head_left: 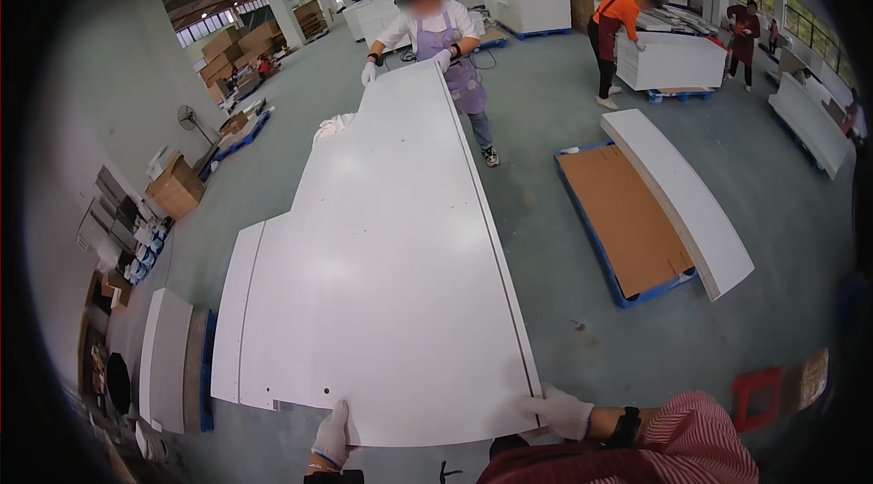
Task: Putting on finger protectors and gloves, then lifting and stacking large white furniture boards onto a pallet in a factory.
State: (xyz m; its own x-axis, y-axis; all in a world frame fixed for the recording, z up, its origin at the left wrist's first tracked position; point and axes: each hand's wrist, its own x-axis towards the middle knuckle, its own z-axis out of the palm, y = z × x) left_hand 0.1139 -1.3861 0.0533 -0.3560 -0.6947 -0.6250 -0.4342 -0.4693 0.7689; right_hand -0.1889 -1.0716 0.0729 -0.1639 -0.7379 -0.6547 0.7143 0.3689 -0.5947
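Note:
A large white panel (382, 302) spans the middle of the view, with a long dark groove near its right edge and small drilled holes near its near-left corner. My left hand (332, 434), in a white glove, is closed on its near edge. At the near-right corner my right hand (559, 413), also white-gloved, grips the edge by the groove; its fingertips are partly hidden. A co-worker in a purple apron (436, 38) has both gloved hands at the far end. More white panel (238, 302) with a second groove shows on the left.
To the right, a blue pallet (627, 302) bears brown cardboard and a stack of long white boards (682, 193). Panels stand stacked at the left (168, 357). A red stool (757, 399) is near right. Another person in orange (620, 20) bends over a white stack (673, 64).

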